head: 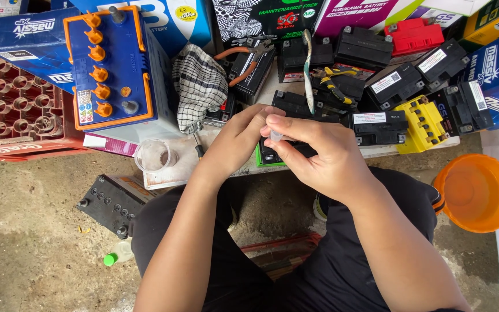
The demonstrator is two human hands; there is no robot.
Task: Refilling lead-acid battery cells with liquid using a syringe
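Observation:
My left hand (239, 140) and my right hand (319, 153) meet over a small black battery (272, 155) with a green base on a low white board (174, 170). The fingertips of both hands pinch a small clear plastic piece (276, 136) between them. The battery is mostly hidden under my hands.
A big blue battery with orange caps (111, 63) stands at the left, a checked cloth (198, 86) beside it. Several small black batteries, a yellow one (424, 124), pliers (248, 58) and a clear cup (152, 155) lie around. An orange bowl (476, 193) sits at right, a red crate (12, 104) at left.

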